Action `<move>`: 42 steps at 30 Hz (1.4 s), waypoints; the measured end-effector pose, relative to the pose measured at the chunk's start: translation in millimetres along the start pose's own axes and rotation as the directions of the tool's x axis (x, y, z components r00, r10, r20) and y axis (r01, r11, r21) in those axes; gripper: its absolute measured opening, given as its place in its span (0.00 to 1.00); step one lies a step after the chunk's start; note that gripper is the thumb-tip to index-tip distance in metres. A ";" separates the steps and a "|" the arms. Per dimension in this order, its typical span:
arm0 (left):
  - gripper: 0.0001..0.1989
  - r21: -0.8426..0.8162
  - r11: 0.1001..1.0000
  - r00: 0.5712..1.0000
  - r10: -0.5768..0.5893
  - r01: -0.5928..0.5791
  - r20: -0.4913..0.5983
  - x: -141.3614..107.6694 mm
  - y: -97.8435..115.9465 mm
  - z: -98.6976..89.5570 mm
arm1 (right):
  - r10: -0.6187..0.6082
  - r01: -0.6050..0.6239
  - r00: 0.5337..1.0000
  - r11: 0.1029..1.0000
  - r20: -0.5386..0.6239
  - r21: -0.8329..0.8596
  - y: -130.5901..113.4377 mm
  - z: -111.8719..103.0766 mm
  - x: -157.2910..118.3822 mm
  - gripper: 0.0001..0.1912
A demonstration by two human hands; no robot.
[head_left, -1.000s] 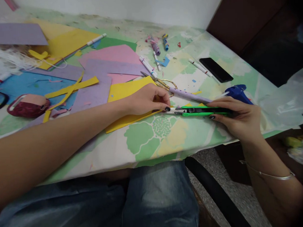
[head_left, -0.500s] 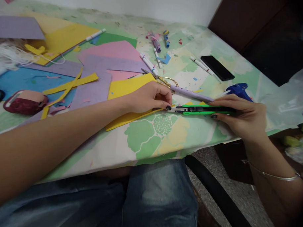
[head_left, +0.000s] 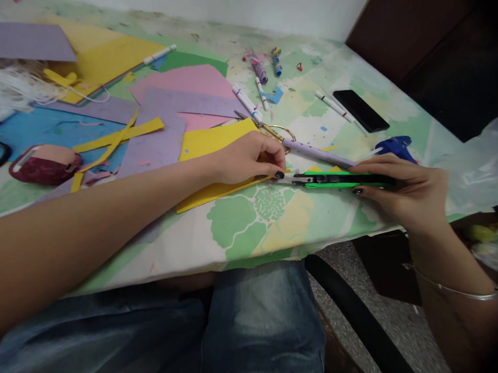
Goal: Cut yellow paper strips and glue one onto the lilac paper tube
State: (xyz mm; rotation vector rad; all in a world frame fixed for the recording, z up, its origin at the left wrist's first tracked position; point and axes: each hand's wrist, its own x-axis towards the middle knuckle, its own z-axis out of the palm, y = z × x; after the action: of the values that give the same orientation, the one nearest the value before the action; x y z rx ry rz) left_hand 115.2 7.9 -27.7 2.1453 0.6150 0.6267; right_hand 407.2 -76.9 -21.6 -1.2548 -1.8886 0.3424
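Observation:
My right hand (head_left: 416,189) is wrapped around a green and black utility knife (head_left: 342,179), its blade end pointing left. The blade tip meets the fingertips of my left hand (head_left: 258,159). That hand rests over a yellow foam sheet (head_left: 214,138), thumb and fingers pinched together at the sheet's right edge. A small yellow bit pokes out beyond the fingertips. Just behind the knife lies a purple rolled tube (head_left: 317,152), partly covered by my right hand. Gold-handled scissors (head_left: 277,133) lie beyond my left hand, under the tube's end.
Purple (head_left: 153,141), pink (head_left: 184,80) and blue foam sheets (head_left: 26,129) cover the table's left side. White markers (head_left: 246,104), a phone (head_left: 360,111) and a blue glue gun (head_left: 396,147) lie further back. A maroon case (head_left: 46,165) and yellow strips (head_left: 120,137) are at left.
The view has shifted slightly, so the table's things appear a little further right. My right hand and the knife have edged a touch to the right; my left hand keeps its pinch.

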 end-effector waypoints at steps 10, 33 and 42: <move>0.03 0.021 1.000 1.000 -0.019 0.019 -0.004 -0.1 2.0 -0.3 | -0.016 0.016 1.000 1.000 -0.004 0.026 -1.1 1.4 -3.9 0.18; 0.04 0.024 1.000 1.000 0.001 -0.001 -0.008 0.2 1.1 -0.2 | 0.004 -0.005 1.000 1.000 0.022 0.010 -4.7 0.8 -1.9 0.17; 0.04 -0.018 0.999 1.000 -0.029 0.028 -0.006 0.3 3.5 0.7 | -0.015 0.015 0.999 1.000 0.028 -0.002 -1.5 -0.2 -1.0 0.18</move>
State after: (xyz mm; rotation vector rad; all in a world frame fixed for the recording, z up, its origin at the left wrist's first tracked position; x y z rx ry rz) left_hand 116.6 5.7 -25.3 2.1154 0.6402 0.6215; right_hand 406.6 -78.5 -21.0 -1.2421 -1.9218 0.3520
